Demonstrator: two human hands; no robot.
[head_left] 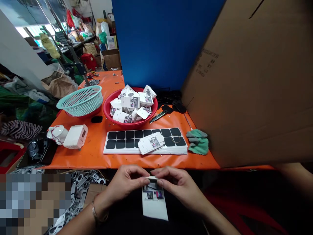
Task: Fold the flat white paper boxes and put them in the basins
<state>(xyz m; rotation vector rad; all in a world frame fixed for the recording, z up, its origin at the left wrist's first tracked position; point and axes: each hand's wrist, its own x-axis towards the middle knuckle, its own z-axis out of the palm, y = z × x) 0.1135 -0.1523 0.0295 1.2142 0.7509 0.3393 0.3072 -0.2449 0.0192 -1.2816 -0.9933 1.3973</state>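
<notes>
Both hands meet below the front edge of the orange table (97,153). My left hand (126,184) and my right hand (179,187) pinch the top edge of a small white printed card (154,202) that hangs down between them. Just beyond, on the table, lies a white sheet of black rounded pads (127,140) with a small stack of the same cards (151,143) resting on it. Farther back, a red bowl (107,114) is heaped with several folded white cards.
A teal mesh basket (81,100) stands left of the bowl. White plastic items (70,135) lie at the front left. A green cloth (198,142) sits right of the sheet. A large cardboard panel (254,81) walls the right side, a blue board (161,42) the back.
</notes>
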